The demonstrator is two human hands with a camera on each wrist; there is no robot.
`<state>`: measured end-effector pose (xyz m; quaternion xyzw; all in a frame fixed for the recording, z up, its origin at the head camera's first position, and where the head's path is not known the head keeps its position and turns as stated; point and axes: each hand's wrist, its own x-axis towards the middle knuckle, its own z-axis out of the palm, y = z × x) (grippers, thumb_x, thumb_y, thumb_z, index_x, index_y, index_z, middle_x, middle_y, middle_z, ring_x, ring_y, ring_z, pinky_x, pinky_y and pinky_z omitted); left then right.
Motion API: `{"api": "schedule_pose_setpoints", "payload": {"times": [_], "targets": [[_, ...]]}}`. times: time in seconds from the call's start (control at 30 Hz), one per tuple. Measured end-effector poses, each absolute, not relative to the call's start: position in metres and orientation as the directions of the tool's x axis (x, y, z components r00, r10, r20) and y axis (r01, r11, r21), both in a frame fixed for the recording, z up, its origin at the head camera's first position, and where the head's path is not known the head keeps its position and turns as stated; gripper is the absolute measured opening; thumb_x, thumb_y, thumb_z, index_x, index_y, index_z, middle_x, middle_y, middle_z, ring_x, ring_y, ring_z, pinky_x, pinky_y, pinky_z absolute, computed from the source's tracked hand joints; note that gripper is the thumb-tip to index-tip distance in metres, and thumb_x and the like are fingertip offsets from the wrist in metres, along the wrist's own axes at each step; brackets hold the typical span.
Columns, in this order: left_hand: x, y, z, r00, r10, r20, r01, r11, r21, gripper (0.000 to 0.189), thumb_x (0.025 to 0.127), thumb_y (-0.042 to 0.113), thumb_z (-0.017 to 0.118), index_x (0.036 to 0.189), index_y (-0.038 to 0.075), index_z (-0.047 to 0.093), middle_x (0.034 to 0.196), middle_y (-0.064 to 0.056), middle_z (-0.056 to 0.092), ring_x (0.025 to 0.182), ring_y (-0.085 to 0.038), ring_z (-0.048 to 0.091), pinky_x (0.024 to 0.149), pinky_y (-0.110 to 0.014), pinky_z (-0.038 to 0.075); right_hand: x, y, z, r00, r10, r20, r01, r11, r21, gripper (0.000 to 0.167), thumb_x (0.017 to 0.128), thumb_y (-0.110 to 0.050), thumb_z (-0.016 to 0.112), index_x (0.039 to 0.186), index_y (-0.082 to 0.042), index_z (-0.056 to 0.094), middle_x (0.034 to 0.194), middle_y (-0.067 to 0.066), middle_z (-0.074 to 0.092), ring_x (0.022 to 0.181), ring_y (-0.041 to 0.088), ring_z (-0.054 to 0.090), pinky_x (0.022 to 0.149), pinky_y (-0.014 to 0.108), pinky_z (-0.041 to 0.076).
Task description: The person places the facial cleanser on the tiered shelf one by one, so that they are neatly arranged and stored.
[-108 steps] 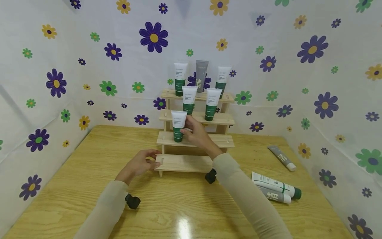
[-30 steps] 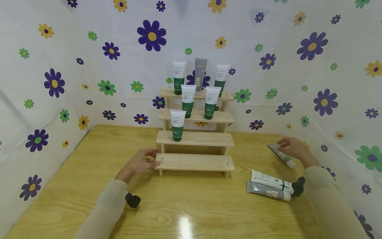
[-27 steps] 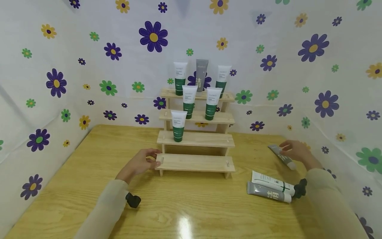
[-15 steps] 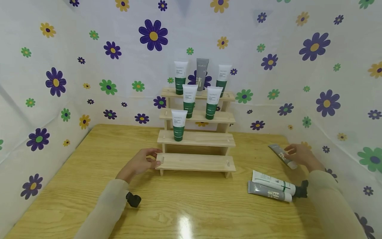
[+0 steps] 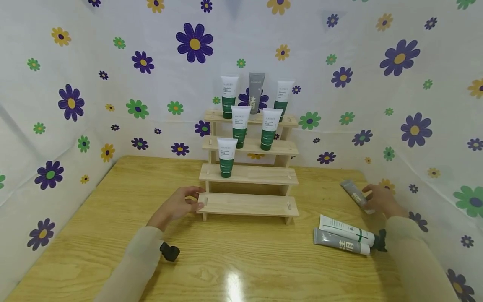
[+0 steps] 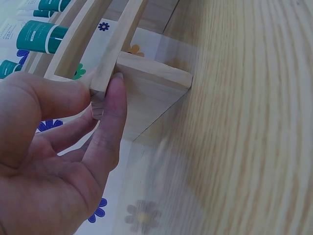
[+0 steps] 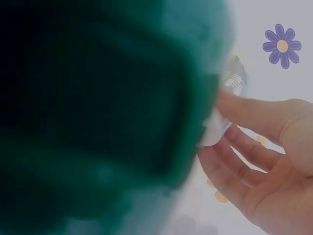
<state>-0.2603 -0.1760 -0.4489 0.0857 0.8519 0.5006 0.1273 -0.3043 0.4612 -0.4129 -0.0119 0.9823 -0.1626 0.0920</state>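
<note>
My left hand pinches the left end of the lowest shelf of a four-step wooden display stand; the left wrist view has the thumb on one side of the board and the index finger on the other. At the right, my right hand grips a grey squeeze tube near its white cap, thumb and fingers on either side. That tube lies flat on the table. White-and-green tubes stand on the stand's upper three steps, such as one on the second step from the bottom.
A white tube with a dark green cap and another grey tube lie side by side in front of the right wrist. A grey tube stands on the top step. Flower-print cloth walls the table on three sides.
My right hand has left the white-and-green tube on the second step, moved right to the lying grey tube, then slid along it to its cap end. The left hand keeps its hold.
</note>
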Motion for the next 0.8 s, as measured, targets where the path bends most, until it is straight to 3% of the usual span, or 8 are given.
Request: {"api": "schedule_pose_setpoints", "payload": {"times": [0.23,0.33,0.57,0.8], "targets": [[-0.26,-0.175,-0.45,-0.954,0.268,-0.134,0.012,0.481,0.876,0.051,0.097,0.011,0.071,0.145,0.005,0.055,0.13,-0.02,0.057,0.098,-0.022,0.063,0.082,-0.03,0.058,-0.305,0.454,-0.411,-0.972,-0.083,-0.218,-0.013,0.953,-0.304,0.056,0.079,-0.019,0.084,0.119,0.013,0.061,0.103,0.03,0.067,0.084,0.032,0.063,0.072,0.038,0.052],[-0.26,-0.175,-0.45,-0.954,0.267,-0.133,0.012,0.481,0.877,0.051,0.097,0.011,0.071,0.145,0.005,0.055,0.131,-0.02,0.057,0.098,-0.022,0.063,0.082,-0.029,0.057,-0.307,0.453,-0.413,-0.971,-0.083,-0.225,-0.004,0.944,-0.329,0.054,0.078,-0.018,0.085,0.117,0.011,0.063,0.101,0.028,0.069,0.083,0.03,0.064,0.07,0.035,0.052],[-0.261,-0.174,-0.45,-0.952,0.274,-0.135,0.013,0.478,0.878,0.051,0.098,0.012,0.071,0.146,0.006,0.055,0.131,-0.02,0.057,0.097,-0.021,0.063,0.08,-0.028,0.056,-0.313,0.448,-0.41,-0.97,-0.158,-0.186,-0.061,0.894,-0.444,0.053,0.083,-0.012,0.08,0.121,0.018,0.057,0.111,0.039,0.066,0.089,0.035,0.069,0.073,0.042,0.06],[-0.259,-0.175,-0.45,-0.956,0.261,-0.135,0.012,0.492,0.871,0.05,0.098,0.012,0.07,0.146,0.006,0.055,0.132,-0.021,0.058,0.096,-0.021,0.064,0.079,-0.028,0.056,-0.313,0.407,-0.385,-0.98,-0.151,-0.133,-0.063,0.857,-0.511,0.059,0.09,-0.015,0.076,0.133,0.016,0.051,0.127,0.04,0.059,0.11,0.047,0.063,0.091,0.055,0.057]]}}
